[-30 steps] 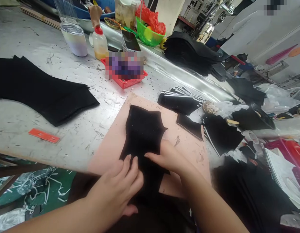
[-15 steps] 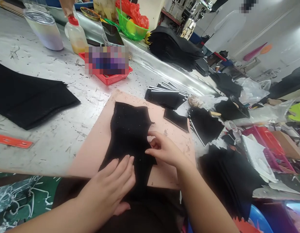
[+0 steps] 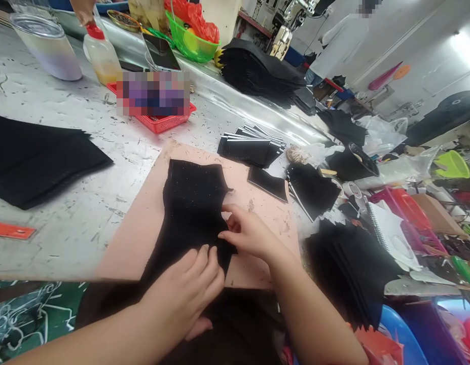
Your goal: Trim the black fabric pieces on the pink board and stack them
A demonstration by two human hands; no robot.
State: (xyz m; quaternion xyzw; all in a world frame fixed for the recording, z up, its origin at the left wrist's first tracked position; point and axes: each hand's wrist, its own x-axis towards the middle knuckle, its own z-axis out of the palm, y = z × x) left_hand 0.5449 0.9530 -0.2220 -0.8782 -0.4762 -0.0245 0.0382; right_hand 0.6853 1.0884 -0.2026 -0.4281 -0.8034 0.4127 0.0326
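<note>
A black cut fabric piece (image 3: 191,203) lies on a pink board (image 3: 139,223) at the table's near edge. My left hand (image 3: 189,294) presses on the near end of the fabric, fingers together and curled at the tips. My right hand (image 3: 246,235) rests at the fabric's right edge, thumb and fingers pinching that edge. The near end of the fabric hangs over the table edge below my hands.
A large black fabric stack (image 3: 37,159) lies at left, an orange strip (image 3: 10,230) near it. Black card stacks (image 3: 252,147) and black cut pieces (image 3: 349,268) sit right. A red basket (image 3: 158,119), bottle (image 3: 101,53), tumbler (image 3: 48,45) and green bowl (image 3: 191,45) stand behind. A person stands far back.
The view has swung right. My right hand has moved from lying on the fabric to pinching its right edge. My left hand's fingers have curled closer to the right hand.
</note>
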